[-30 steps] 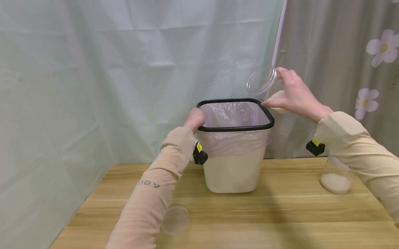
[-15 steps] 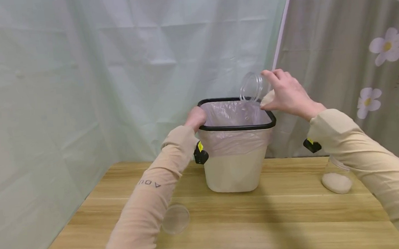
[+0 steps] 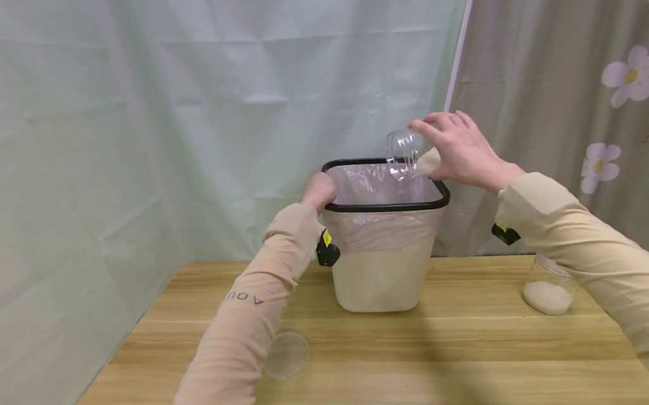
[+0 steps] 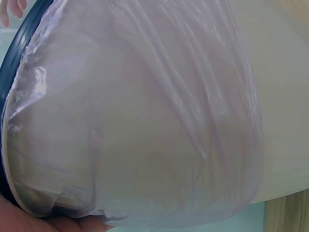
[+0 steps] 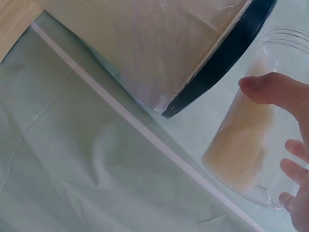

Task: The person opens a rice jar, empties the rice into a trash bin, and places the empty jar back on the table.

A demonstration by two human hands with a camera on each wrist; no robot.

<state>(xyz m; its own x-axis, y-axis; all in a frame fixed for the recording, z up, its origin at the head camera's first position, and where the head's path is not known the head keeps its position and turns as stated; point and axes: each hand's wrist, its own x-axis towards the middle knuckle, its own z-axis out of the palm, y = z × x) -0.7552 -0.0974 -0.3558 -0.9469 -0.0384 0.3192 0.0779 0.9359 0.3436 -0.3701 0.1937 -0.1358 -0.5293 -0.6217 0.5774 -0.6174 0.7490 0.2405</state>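
The right hand's [image 3: 464,153] fingers and thumb curl around a clear jar [image 5: 236,140], gripping it tilted, its mouth over the right part of the bin [image 3: 379,281]. Pale grains or powder [image 5: 244,150] lie along the jar's lower side, reaching from the base toward the mouth. Whether the jar touches the bin's rim [image 3: 388,208] cannot be told.

The left hand [image 3: 319,191] grips the bin's rim at its left side; in the left wrist view some of its fingers pass behind the bag [image 4: 145,125]. The bag lines the bin and is folded down over its outside.

The pouring looks begun but not finished: the bin is lined and held, and the jar is tipped with its mouth over the bin, yet a good share of the contents is inside the jar. What is left, by this judgement, is emptying that share. How much the bag has caught is hidden.

On the surface [image 3: 372,377], a second jar [image 3: 548,293] stands upright to the right of the bin, partly filled with white stuff and apparently untouched. A clear disc [image 3: 286,356], probably a lid, lies to the left and in front of the bin.
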